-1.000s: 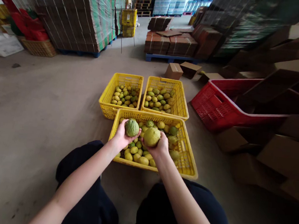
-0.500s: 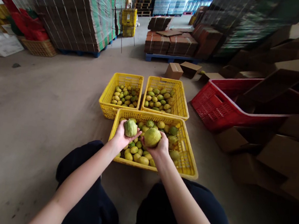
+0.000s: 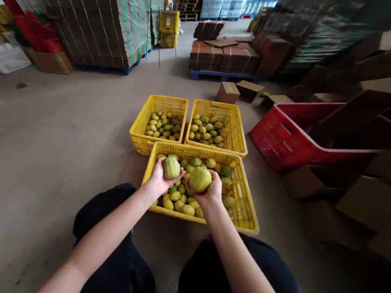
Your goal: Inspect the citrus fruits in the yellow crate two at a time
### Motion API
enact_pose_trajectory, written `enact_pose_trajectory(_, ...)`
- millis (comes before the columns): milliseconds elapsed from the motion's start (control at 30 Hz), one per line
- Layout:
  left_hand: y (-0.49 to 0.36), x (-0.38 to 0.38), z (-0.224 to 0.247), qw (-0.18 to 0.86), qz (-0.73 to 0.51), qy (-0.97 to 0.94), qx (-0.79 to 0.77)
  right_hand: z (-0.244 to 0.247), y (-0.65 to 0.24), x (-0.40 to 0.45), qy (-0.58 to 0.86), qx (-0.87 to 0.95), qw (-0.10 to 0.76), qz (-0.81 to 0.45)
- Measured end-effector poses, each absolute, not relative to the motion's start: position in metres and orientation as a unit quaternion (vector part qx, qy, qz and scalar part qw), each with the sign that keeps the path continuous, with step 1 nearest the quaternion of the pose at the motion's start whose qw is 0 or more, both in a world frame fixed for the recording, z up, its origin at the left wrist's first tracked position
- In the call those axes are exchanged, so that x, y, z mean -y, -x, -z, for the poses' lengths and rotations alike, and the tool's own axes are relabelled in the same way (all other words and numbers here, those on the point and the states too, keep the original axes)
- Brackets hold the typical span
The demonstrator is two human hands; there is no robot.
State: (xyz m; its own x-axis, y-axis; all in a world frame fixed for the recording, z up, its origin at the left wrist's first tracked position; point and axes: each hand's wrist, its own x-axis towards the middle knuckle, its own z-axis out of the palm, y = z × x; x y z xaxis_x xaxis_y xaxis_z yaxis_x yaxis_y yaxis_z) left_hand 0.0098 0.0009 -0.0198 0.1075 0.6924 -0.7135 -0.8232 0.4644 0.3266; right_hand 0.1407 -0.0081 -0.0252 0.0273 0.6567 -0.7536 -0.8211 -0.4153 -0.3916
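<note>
My left hand is closed around a pale green, ribbed lemon, its fingers supporting it from below. A larger, rounder yellow-green lemon sits in my right hand, the thumb along its side. Both lemons are held side by side, slightly apart, above the near yellow crate. Inside that crate lie many loose lemons, from yellow to dark green; my hands and forearms hide some of them.
Behind stand a left yellow crate and a right yellow crate, both holding lemons. To the right, a red crate is crowded by cardboard boxes. Farther back are a blue pallet of flattened cartons and a wrapped stack.
The lemon in my left hand has turned slightly, showing a different side. Both hands have shifted a touch to the right; the crates stay in place.
</note>
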Motion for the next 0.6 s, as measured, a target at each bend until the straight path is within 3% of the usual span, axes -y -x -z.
enact_pose_trajectory(600, -0.012, 0.0, 0.021, 0.744, -0.502, 0.053, -0.439, 0.019, -0.139, 0.009, 0.494, -0.099, 0.509, -0.698)
